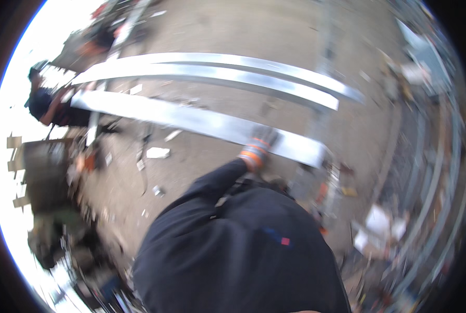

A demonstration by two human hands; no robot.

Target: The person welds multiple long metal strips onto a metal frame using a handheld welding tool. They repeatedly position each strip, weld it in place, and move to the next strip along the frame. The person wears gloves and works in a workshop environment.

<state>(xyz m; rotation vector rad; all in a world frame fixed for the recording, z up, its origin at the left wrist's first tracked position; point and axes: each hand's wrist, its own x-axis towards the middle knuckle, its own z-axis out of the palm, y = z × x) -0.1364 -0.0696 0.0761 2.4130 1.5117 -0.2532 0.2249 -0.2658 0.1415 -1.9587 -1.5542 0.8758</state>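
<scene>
A long, flat, silver metal beam (191, 119) stretches from the far left to the near right in front of me. My left hand (260, 140), in a grey work glove with an orange cuff, lies across this beam close to its right end. Its fingers reach over the top face toward the far edge and look closed on it, though motion blurs them. My right hand does not show; my dark jacket (243, 250) covers the lower middle of the picture. Beyond the beam, two similar silver beams (233, 79) lie side by side.
At the left, a person in dark clothes (48, 104) is at the beams' far ends. A grey metal rail (93, 125) runs crosswise under them. Offcuts and white scraps (158, 153) litter the ground. Long metal bars (431, 193) lie along the right, near a white box (379, 224).
</scene>
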